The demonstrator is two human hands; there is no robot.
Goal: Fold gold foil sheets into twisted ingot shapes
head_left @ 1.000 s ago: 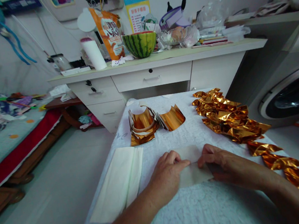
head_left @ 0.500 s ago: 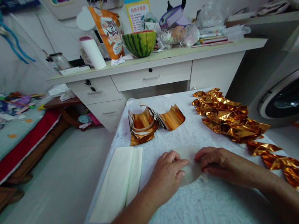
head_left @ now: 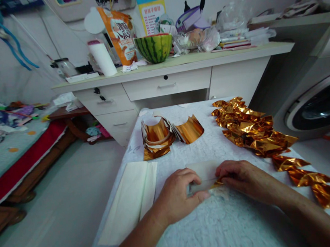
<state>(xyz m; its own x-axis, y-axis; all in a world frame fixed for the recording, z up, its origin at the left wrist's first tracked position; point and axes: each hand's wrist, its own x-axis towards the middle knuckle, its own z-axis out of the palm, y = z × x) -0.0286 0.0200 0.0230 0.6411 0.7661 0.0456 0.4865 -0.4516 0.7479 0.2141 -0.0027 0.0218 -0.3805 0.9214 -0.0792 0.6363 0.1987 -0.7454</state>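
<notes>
From the head camera, with the clock centred on the sheet of paper lying on the cloth-covered desk, I see two bare hands working. The left hand comes in from seven o'clock; its fingers curl over the sheet's left side, thumb spread apart from them near the lower edge. The right hand, from four o'clock, has its fingers closed on the sheet's right side, where a sliver of gold shows at the lower edge.

Pale papers lie at nine o'clock, overlapping. Between ten and eleven stands a curled gold stack, with a smaller curled gold piece beside it near twelve. At two o'clock is a heap of folded gold foil; three more foil pieces trail from it toward four.

Farther off, a cut watermelon sits on a white cabinet just before twelve, a washing machine stands at two, and a bed lies between nine and ten.
</notes>
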